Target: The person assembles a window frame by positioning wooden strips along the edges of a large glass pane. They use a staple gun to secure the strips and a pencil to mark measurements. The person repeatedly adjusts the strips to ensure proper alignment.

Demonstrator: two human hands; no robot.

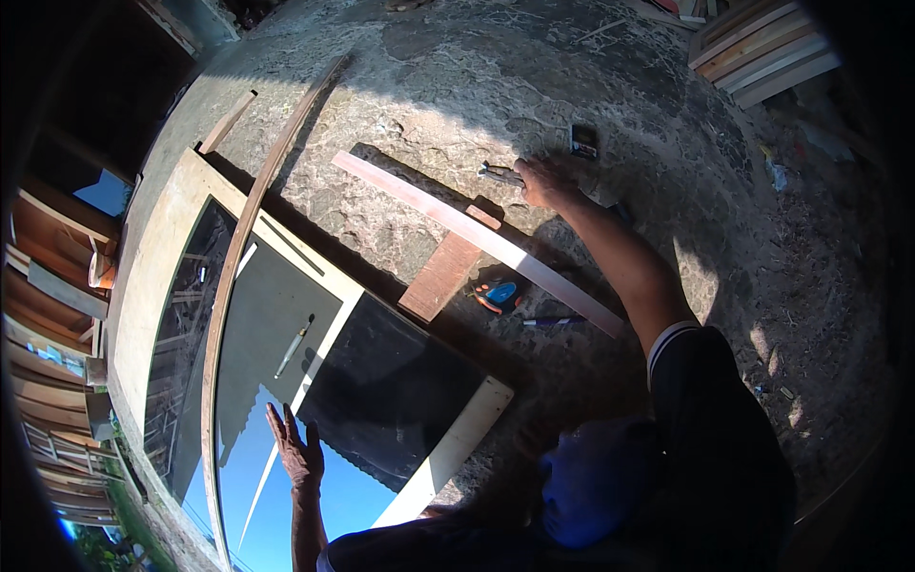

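At the far side, my right hand (548, 183), arm stretched out, is closed on a short grey metal hand tool (499, 173) low over the ground; its exact kind is too small to tell. My left hand (299, 456) hovers over or rests on the glossy dark panes of a pale wooden frame (462, 429), fingers apart and holding nothing. A slim glass cutter or pen-like tool (294, 347) lies on the pane beyond that hand. Across the frame runs a long thin wooden strip (238, 250). Sky is reflected in the glass.
A pale wooden batten (448, 217) lies across a reddish board (440, 276). Near it are a blue and orange tape measure (498, 293) and a pen (553, 322). A small dark box (583, 141) sits beyond my right hand. Stacked timber (762, 52) stands far right.
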